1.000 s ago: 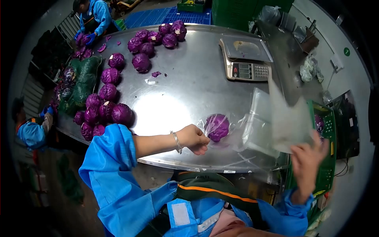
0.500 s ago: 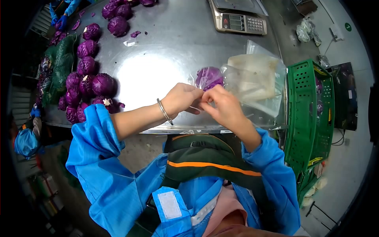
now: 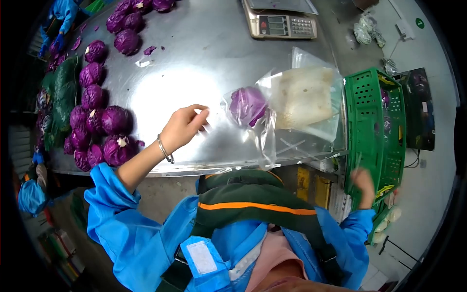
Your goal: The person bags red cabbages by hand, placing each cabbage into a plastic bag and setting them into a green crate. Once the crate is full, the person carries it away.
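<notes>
A purple cabbage (image 3: 247, 108) sits inside a clear plastic bag (image 3: 265, 141), whose loose end trails toward the table's front edge. To its left, my left hand (image 3: 181, 127) hovers over the metal table (image 3: 204, 63) with fingers stretched out and nothing in them. My right hand (image 3: 363, 183), smeared by motion, is beside the green crate (image 3: 362, 126), off the table's right end; a faint thin streak shows above its fingers. Flat clear bags (image 3: 306, 100) lie in a stack right of the bagged cabbage.
Several purple cabbages (image 3: 116, 120) crowd the table's left side beside a dark green mesh sack (image 3: 64, 102). A digital scale (image 3: 282, 24) stands at the back. Another person's blue-gloved hand (image 3: 59, 41) shows at far left. Bagged cabbages are visible inside the crate.
Both hands have let go of the bag around the cabbage. My left hand has drawn back leftward, and my right hand has swung right and down toward the crate.
</notes>
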`<state>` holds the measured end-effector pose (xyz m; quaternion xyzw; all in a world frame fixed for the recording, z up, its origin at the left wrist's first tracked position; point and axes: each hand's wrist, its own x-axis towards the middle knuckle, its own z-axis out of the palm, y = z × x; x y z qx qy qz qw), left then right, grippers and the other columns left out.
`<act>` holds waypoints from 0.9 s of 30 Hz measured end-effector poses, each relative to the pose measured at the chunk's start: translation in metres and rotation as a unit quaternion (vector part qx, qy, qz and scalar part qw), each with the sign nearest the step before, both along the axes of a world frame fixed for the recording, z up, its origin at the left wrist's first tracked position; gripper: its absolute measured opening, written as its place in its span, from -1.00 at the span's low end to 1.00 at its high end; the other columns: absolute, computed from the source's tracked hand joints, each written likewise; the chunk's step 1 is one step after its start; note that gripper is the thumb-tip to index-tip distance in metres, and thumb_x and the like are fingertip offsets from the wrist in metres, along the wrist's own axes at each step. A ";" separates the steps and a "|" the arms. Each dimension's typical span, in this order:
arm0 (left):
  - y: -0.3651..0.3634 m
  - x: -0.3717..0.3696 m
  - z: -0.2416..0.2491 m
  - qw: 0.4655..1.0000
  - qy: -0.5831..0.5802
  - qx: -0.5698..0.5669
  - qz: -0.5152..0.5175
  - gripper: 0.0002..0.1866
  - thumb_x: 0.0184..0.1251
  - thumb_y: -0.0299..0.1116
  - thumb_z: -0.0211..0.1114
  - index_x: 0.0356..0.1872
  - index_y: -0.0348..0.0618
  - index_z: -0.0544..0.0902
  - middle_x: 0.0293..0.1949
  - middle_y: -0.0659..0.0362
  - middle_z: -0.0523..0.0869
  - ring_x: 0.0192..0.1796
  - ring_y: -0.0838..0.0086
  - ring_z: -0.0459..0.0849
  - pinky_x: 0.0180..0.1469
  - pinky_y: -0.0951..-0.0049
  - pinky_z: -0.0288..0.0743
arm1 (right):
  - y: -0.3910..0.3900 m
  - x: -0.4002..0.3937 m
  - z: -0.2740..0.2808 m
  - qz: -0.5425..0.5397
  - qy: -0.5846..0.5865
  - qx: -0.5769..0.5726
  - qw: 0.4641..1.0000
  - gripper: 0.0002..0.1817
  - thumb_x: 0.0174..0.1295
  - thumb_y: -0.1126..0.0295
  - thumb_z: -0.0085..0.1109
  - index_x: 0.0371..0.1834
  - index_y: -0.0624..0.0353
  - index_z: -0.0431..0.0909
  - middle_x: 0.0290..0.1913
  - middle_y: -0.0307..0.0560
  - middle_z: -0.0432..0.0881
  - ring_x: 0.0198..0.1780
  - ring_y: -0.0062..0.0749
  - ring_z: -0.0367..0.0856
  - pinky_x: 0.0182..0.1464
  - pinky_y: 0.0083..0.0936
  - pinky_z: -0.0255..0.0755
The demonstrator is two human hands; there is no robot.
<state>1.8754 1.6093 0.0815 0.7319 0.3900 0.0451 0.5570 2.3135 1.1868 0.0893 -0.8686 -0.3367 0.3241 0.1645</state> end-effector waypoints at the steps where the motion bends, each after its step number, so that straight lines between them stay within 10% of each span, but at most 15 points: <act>1: 0.001 -0.005 -0.013 0.976 0.028 0.215 -0.001 -0.47 0.22 -0.21 0.28 0.14 -0.28 0.39 -0.28 0.01 0.67 -0.15 0.28 0.67 -0.12 0.38 0.56 | -0.003 -0.015 -0.018 0.092 -0.042 -0.171 0.980 -0.60 0.10 0.44 0.07 0.05 0.18 0.31 0.12 0.11 0.22 0.14 -0.12 0.19 0.13 -0.33 0.09; 2: -0.002 0.005 -0.025 0.956 -0.021 0.291 -0.005 -0.45 0.18 -0.24 0.30 0.16 -0.22 0.37 -0.24 0.02 0.65 -0.08 0.23 0.61 -0.03 0.33 0.48 | -0.001 -0.029 -0.037 0.178 -0.079 -0.337 0.921 -0.38 0.10 0.46 0.06 0.31 0.24 0.23 0.39 0.27 0.08 0.41 0.03 0.08 0.40 -0.31 0.00; 3: -0.010 0.018 -0.035 0.929 -0.066 0.364 -0.007 -0.42 0.14 -0.27 0.33 0.18 -0.16 0.34 -0.20 0.03 0.64 0.00 0.19 0.56 0.06 0.28 0.40 | 0.015 -0.036 -0.059 0.072 0.027 -0.023 0.997 -0.33 0.08 0.60 0.05 0.34 0.24 0.15 0.38 0.22 0.13 0.41 -0.01 0.09 0.37 -0.35 0.04; 7: -0.044 0.073 -0.058 0.874 -0.238 0.423 -0.021 -0.70 0.15 -0.53 0.27 -0.07 -0.21 0.51 -0.21 0.11 0.61 0.00 0.22 0.50 0.08 0.29 0.32 | 0.216 -0.127 -0.076 0.116 -0.017 0.399 0.909 -0.31 0.08 0.46 0.22 0.32 0.18 0.19 0.31 0.10 0.15 0.30 -0.13 0.18 0.25 -0.36 0.17; 8: -0.047 0.078 -0.073 0.868 -0.276 0.412 -0.022 -0.81 0.17 -0.56 0.23 -0.17 -0.24 0.55 -0.23 0.10 0.60 -0.09 0.24 0.53 0.01 0.32 0.37 | 0.250 -0.153 -0.074 0.187 -0.150 0.398 0.885 -0.38 0.11 0.46 0.23 0.26 0.24 0.23 0.12 0.09 0.40 0.21 -0.23 0.33 0.15 -0.39 0.31; 10: -0.061 0.083 -0.086 0.898 -0.304 0.296 0.119 -0.90 0.31 -0.58 0.07 -0.25 -0.29 0.56 -0.35 0.08 0.59 -0.29 0.38 0.56 -0.20 0.49 0.43 | 0.286 -0.171 -0.101 0.181 0.001 0.456 0.871 -0.67 0.20 0.40 0.18 0.00 0.23 0.37 -0.24 -0.09 0.51 -0.12 -0.41 0.49 -0.05 -0.49 0.40; 13: -0.066 0.071 -0.112 0.891 -0.307 0.140 0.303 -0.80 0.46 -0.38 -0.08 -0.34 -0.24 0.43 -0.49 0.22 0.45 -0.42 0.56 0.41 -0.35 0.54 0.34 | 0.288 -0.180 -0.096 -0.153 0.247 0.479 0.828 -0.84 0.33 0.31 0.03 -0.28 0.16 0.37 -0.51 -0.28 0.43 -0.47 -0.60 0.40 -0.38 -0.64 0.34; 17: -0.045 0.037 -0.089 0.868 -0.264 -0.135 0.398 -0.68 0.49 -0.20 -0.10 -0.48 -0.12 0.32 -0.61 0.31 0.32 -0.68 0.68 0.19 -0.68 0.62 0.11 | 0.270 -0.167 -0.117 -0.323 0.340 0.355 0.809 -0.75 0.35 0.19 -0.03 -0.37 0.13 0.37 -0.63 -0.30 0.34 -0.68 -0.70 0.25 -0.67 -0.69 0.12; 21: -0.042 0.005 -0.178 0.941 0.045 -0.208 0.263 -0.70 0.38 -0.19 0.07 -0.44 -0.21 0.50 -0.69 0.22 0.44 -0.76 0.56 0.35 -0.72 0.55 0.21 | 0.237 -0.168 -0.195 -0.082 0.255 0.080 0.960 -0.77 0.26 0.23 0.06 -0.32 0.17 0.39 -0.60 -0.16 0.43 -0.60 -0.39 0.44 -0.57 -0.46 0.29; 24: -0.052 0.005 -0.197 0.950 0.140 -0.265 0.082 -0.76 0.28 -0.22 0.17 -0.35 -0.22 0.57 -0.67 0.07 0.59 -0.70 0.32 0.54 -0.63 0.33 0.40 | 0.221 -0.191 -0.213 0.189 0.088 0.033 0.977 -0.75 0.19 0.29 0.10 -0.15 0.17 0.39 -0.43 -0.03 0.51 -0.44 -0.10 0.53 -0.39 -0.27 0.41; 26: -0.055 0.011 -0.179 0.978 0.194 0.072 -0.024 -0.76 0.27 -0.27 0.16 -0.15 -0.19 0.53 -0.45 -0.01 0.66 -0.46 0.16 0.63 -0.41 0.16 0.48 | 0.224 -0.205 -0.165 0.215 -0.036 0.040 0.975 -0.65 0.14 0.35 0.10 0.00 0.14 0.36 -0.21 0.05 0.54 -0.29 0.05 0.55 -0.24 -0.19 0.43; 27: -0.052 0.013 -0.151 0.976 0.175 0.116 -0.060 -0.55 0.23 -0.33 0.18 0.15 -0.14 0.37 -0.03 -0.07 0.57 -0.04 0.07 0.57 -0.06 0.18 0.48 | 0.224 -0.197 -0.160 0.295 -0.057 0.136 0.944 -0.41 0.11 0.41 0.12 0.24 0.13 0.18 0.13 0.16 0.37 -0.03 0.10 0.48 -0.06 -0.25 0.42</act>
